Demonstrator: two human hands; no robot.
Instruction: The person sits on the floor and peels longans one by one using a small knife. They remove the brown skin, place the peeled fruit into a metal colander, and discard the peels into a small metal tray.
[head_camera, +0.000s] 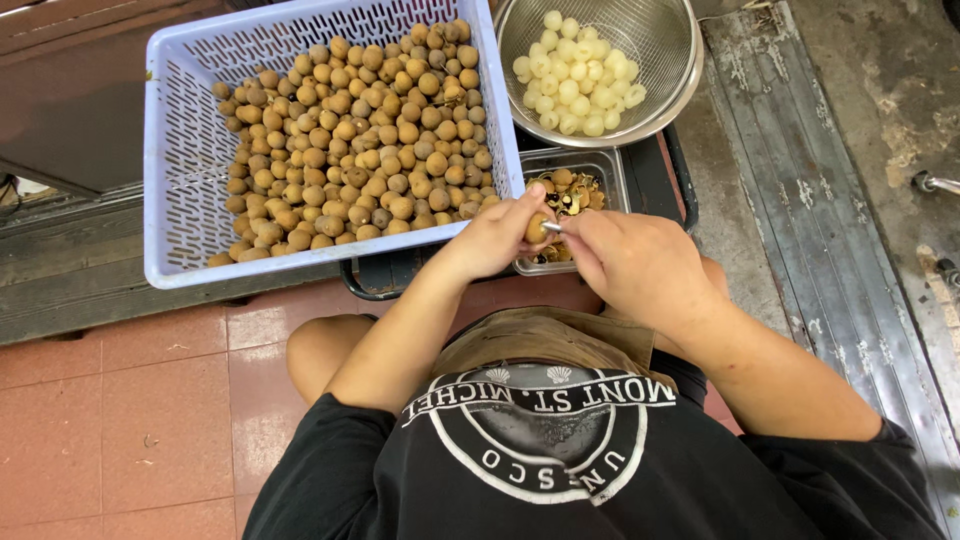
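Observation:
My left hand (492, 240) pinches a small round brown fruit (537, 229) between thumb and fingers, just in front of my body. My right hand (640, 265) grips a small metal tool (552, 228) whose tip touches the fruit. Both hands hover over a clear plastic tub (612, 165) that holds brown shells and dark seeds. The tool's handle is hidden inside my right fist.
A pale blue plastic basket (180, 150) full of unpeeled brown fruit stands to the left. A metal colander (660, 40) with several peeled white fruits sits at the back right. My knees rest on red floor tiles (120, 420); a worn metal strip (830, 230) runs along the right.

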